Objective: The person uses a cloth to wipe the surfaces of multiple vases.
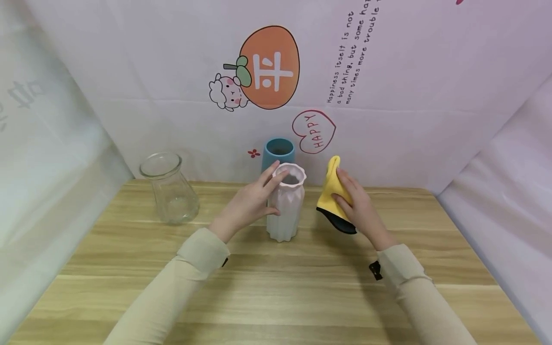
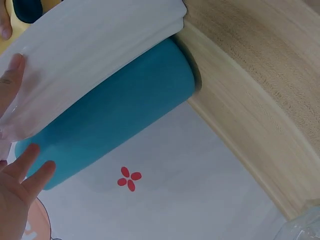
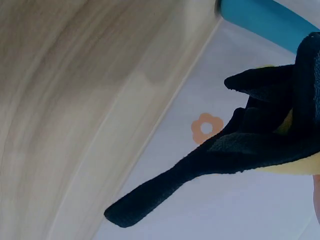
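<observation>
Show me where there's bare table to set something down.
Bare wood on the table: front middle, between the left sleeve and right sleeve; and right, from the right hand with its yellow cloth to the table's right edge. Crowded: back centre, where the blue vase stands close behind the white vase and left hand.

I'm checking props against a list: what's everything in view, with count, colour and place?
Clear glass flared vase: one, colourless, table's left.
Glossy fluted vase: one, pinkish white, centre.
Smooth round vase: one, blue, behind the fluted one.
Folded fabric cloth: one, yellow and black, right of the vases.
Wood-grain table: one, light brown, beneath.
Fabric backdrop: white, behind and both sides.
Printed fruit: one, orange, backdrop.
Printed sheep: one, white, beside the fruit.
Printed heart: one, red outline, lower backdrop.
Printed flowers: two, red and orange, low backdrop.
Printed lettering: several lines, black, upper right; grey, left side.
Sleeves: two, beige, lower frame.
Left grip: one, at the fluted vase.
Right grip: one, holding the cloth.
</observation>
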`<state>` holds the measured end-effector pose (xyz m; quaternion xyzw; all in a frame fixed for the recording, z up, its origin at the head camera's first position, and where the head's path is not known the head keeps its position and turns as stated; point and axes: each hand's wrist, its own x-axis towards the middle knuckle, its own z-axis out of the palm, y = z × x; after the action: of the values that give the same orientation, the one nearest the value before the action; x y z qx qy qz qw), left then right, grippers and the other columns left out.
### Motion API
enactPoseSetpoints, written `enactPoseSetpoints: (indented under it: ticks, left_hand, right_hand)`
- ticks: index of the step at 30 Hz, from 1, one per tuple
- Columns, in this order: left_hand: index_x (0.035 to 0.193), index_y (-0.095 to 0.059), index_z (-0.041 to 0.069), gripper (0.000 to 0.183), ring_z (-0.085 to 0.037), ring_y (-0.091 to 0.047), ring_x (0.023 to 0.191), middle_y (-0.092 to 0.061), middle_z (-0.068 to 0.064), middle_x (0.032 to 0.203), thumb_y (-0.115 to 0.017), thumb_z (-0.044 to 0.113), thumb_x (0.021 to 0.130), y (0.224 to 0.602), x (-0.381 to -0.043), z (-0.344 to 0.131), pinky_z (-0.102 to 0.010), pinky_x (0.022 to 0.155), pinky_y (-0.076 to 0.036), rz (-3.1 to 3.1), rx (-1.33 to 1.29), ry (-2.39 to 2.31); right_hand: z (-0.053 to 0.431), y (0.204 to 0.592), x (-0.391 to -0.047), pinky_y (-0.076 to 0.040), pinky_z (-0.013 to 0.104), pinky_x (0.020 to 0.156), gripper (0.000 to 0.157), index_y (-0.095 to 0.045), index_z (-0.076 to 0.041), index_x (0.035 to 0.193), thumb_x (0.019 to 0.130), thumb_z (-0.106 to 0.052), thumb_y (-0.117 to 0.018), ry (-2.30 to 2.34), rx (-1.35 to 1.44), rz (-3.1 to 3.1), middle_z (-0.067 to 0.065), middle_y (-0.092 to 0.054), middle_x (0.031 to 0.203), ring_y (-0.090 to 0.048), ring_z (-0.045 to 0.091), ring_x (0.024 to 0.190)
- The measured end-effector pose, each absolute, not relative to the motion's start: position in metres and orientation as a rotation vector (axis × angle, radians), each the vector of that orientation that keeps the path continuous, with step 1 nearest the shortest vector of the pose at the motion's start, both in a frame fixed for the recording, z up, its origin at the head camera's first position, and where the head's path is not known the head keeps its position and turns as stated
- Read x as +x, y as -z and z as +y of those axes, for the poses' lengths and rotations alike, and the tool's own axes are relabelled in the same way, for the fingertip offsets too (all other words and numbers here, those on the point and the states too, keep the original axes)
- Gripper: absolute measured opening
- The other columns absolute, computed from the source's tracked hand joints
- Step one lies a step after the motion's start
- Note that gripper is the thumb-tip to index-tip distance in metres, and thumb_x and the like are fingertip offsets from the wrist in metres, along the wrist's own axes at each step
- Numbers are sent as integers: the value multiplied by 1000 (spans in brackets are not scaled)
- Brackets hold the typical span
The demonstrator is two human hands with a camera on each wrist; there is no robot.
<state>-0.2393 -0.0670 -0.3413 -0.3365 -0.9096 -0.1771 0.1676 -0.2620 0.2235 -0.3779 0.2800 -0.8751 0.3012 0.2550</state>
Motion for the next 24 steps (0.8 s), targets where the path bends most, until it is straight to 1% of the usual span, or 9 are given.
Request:
enactPoseSetpoints:
  ticks: [4,9,16,18,20,24]
  left_hand:
    - [147,-30,16,93,-34,-63,110,-28,-18,155,-83,28,71,343,-240,-62,-43,90,-54,-2570,-958,496]
    - [144,-34,16,89,-34,-64,108,-29,-19,155,-83,28,71,343,-241,-54,-43,88,-55,-2560,-953,494]
    - [144,-33,17,88,-33,-63,110,-27,-17,155,-82,32,72,342,-245,-43,-43,93,-53,-2575,-943,438]
    - [145,-33,18,89,-33,-61,113,-27,-17,156,-82,34,72,342,-246,-40,-44,97,-51,-2582,-930,412]
    - [146,-32,19,90,-34,-57,119,-26,-16,156,-81,36,72,342,-247,-37,-46,102,-47,-2594,-912,390]
    - [148,-29,21,91,-35,-46,133,-24,-14,158,-79,39,74,341,-249,-29,-51,110,-37,-2630,-872,354]
  right_hand:
    - [230,375,-261,-43,57,100,66,-38,-8,146,86,0,-65,-789,747,-2381,24,-46,141,-47,44,127]
    - [237,375,-259,-46,59,95,67,-37,-13,147,87,0,-64,-730,735,-2408,25,-44,142,-48,47,124]
    - [245,378,-258,-48,59,90,67,-39,-15,147,87,2,-64,-723,715,-2414,26,-43,141,-50,47,121]
    - [247,379,-257,-49,59,90,66,-40,-15,146,87,1,-64,-719,708,-2409,25,-44,141,-51,47,121]
    - [248,380,-257,-49,59,90,66,-40,-15,146,87,1,-65,-711,700,-2406,25,-45,141,-51,47,120]
    - [252,381,-256,-49,59,89,66,-41,-15,146,86,1,-65,-693,695,-2403,25,-45,140,-52,47,119]
